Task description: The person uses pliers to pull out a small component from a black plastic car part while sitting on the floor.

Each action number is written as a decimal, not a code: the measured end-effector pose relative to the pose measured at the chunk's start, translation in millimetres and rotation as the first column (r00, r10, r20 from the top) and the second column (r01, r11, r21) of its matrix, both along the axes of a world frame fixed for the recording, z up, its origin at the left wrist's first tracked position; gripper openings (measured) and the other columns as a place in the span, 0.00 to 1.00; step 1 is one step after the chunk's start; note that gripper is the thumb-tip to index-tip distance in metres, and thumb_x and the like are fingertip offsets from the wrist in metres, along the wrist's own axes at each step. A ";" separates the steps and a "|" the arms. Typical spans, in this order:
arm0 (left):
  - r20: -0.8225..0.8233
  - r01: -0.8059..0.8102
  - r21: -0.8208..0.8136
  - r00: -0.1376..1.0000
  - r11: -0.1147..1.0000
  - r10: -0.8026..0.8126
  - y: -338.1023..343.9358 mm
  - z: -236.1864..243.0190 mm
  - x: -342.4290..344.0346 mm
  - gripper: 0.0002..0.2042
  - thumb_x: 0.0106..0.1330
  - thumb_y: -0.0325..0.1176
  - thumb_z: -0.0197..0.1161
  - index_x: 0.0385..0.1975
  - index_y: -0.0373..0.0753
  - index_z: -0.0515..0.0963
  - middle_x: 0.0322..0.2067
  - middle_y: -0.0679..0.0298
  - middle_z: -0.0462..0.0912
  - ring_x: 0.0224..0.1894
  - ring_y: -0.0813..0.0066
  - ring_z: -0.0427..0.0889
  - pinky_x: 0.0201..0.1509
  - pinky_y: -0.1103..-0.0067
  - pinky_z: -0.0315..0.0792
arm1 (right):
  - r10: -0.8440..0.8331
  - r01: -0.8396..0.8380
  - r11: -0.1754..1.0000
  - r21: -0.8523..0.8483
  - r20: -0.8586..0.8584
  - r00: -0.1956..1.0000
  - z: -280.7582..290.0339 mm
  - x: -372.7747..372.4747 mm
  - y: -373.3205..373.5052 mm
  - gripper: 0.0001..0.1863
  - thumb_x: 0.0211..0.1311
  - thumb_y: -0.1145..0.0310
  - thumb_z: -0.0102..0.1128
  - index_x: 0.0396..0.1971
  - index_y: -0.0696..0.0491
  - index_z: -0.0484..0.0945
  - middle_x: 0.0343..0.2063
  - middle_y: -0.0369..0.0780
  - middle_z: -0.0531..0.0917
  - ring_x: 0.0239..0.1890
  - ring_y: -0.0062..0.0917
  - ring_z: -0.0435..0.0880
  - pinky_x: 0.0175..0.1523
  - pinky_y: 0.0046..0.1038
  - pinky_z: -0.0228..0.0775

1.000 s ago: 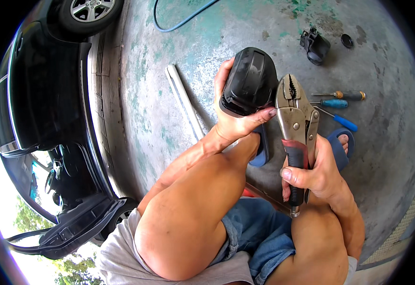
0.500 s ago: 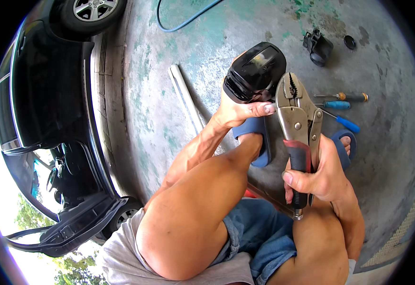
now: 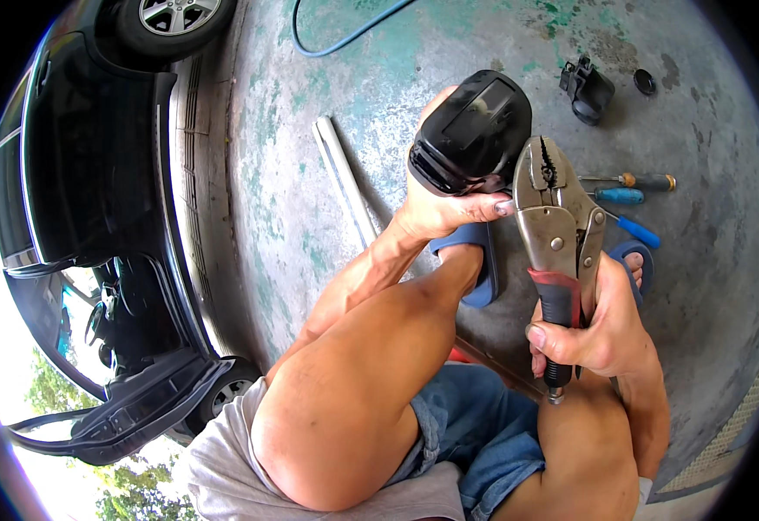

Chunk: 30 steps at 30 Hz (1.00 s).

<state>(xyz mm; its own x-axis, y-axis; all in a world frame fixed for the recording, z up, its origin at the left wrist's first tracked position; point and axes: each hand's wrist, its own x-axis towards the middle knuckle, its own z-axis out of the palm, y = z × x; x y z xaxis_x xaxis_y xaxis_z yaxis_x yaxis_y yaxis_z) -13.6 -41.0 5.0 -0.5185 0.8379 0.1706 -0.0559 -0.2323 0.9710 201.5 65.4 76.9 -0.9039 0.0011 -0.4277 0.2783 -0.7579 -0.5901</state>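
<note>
My left hand (image 3: 453, 213) is wrapped round a glossy black plastic housing (image 3: 476, 122), with the thumb along its lower edge. Slots or ridges show on the housing's left side, and its underside is hidden. In my right hand (image 3: 603, 334) is a pair of locking pliers (image 3: 557, 234), silver-jawed with red and black grips. The pliers point upward, with a narrow gap between their toothed jaws and nothing visible in it. Their head stands just right of the housing, close to my left thumb; I cannot tell whether they touch.
Screwdrivers (image 3: 620, 196) lie on the stained concrete floor to the right. Farther off are a black plastic part (image 3: 588, 91) and a round black cap (image 3: 645, 82). A pale strip (image 3: 345, 178) and a blue hose (image 3: 349, 39) lie left. A black car (image 3: 93, 156) stands at far left.
The locking pliers and my right hand have shifted slightly right, and the jaws look a little wider apart. The housing in my left hand has moved slightly up and right.
</note>
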 end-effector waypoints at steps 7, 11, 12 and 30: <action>-0.071 0.021 0.052 0.997 0.998 -0.017 -7.1 -37.8 0.3 0.61 0.39 0.32 0.88 0.72 0.33 0.47 0.61 0.54 0.74 0.62 0.65 0.75 0.69 0.68 0.67 | -0.113 0.117 0.991 -0.071 0.053 0.992 3.6 -4.5 -9.6 0.28 0.56 0.83 0.63 0.57 0.64 0.64 0.49 0.46 0.81 0.28 0.24 0.85 0.30 0.29 0.82; 0.027 -0.039 -0.159 0.999 0.986 0.044 -12.5 -18.6 -0.9 0.60 0.39 0.34 0.88 0.71 0.32 0.51 0.60 0.54 0.75 0.61 0.66 0.75 0.68 0.69 0.68 | -0.124 0.126 0.990 -0.065 0.041 0.991 2.5 -6.5 -14.4 0.29 0.56 0.83 0.62 0.58 0.64 0.64 0.46 0.46 0.82 0.26 0.24 0.84 0.29 0.30 0.82; 0.085 0.000 -0.283 0.996 0.959 0.025 -12.7 -15.3 -6.2 0.59 0.39 0.34 0.88 0.70 0.31 0.53 0.60 0.55 0.75 0.61 0.67 0.75 0.68 0.69 0.68 | -0.124 0.130 0.987 -0.091 0.064 0.990 1.5 -9.1 -12.3 0.28 0.56 0.84 0.62 0.57 0.64 0.64 0.43 0.47 0.82 0.25 0.25 0.84 0.29 0.30 0.82; 0.192 0.208 -0.319 0.969 0.924 -0.152 3.9 -4.7 -12.9 0.56 0.36 0.33 0.89 0.68 0.32 0.60 0.57 0.59 0.78 0.59 0.71 0.76 0.67 0.72 0.68 | -0.123 0.122 0.992 0.015 0.119 0.985 -0.8 3.2 -3.8 0.31 0.48 0.71 0.70 0.48 0.62 0.62 0.17 0.43 0.78 0.14 0.30 0.81 0.19 0.32 0.78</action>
